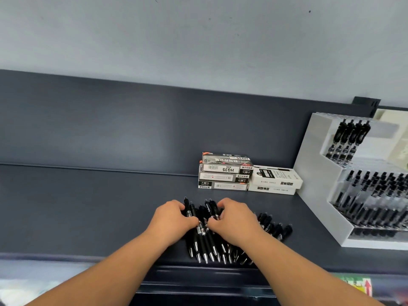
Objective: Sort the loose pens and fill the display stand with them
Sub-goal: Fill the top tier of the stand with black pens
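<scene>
A heap of several loose black pens point(205, 241) lies on the dark grey shelf point(88, 206), silver tips pointing toward the front edge. My left hand point(171, 219) and my right hand point(234, 219) rest on the heap side by side, fingers curled around pens in the pile. More black pens point(276, 228) fan out to the right of my right hand. The white tiered display stand point(318, 184) sits at the right, with a few black pens point(348, 138) in its top tier and many pens in the lower tiers.
A stack of three grey and white pen boxes point(225, 173) stands behind the heap, with two white boxes point(276, 181) beside it against the stand. The shelf's back panel rises behind. A price label strip point(355, 283) runs along the front edge.
</scene>
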Tool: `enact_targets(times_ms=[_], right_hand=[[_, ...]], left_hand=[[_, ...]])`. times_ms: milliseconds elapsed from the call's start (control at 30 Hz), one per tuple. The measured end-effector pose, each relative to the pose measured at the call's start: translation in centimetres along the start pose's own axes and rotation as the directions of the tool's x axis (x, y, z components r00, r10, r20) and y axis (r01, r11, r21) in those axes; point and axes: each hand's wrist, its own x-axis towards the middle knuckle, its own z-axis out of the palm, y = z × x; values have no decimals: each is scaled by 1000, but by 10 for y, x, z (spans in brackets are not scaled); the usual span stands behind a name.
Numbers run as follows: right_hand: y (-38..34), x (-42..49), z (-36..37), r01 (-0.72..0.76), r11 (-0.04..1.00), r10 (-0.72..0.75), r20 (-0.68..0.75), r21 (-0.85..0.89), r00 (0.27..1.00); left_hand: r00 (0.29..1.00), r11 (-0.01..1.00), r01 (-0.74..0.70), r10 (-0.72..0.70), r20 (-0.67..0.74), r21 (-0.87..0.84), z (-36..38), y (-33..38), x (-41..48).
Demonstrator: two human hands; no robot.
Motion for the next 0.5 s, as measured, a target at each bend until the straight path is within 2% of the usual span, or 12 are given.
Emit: enact_targets(times_ms=[67,167,267,367,500], right_hand=[[-4,1,-7,-31,995,34,24,-95,999],[-5,4,-13,-52,998,54,37,-43,998],[3,9,-12,-76,989,74,22,128,997],[7,10,-9,-72,959,65,35,273,997],[11,4,-12,-103,827,96,42,552,995]], left_hand=[[1000,1000,0,0,9,-24,1,0,1],[1000,996,0,2,24,-87,1,0,3],[998,998,-5,9,67,-66,-1,2,4],[997,997,-47,43,70,57,1,5,3],[996,995,-55,49,73,83,0,8,3]])
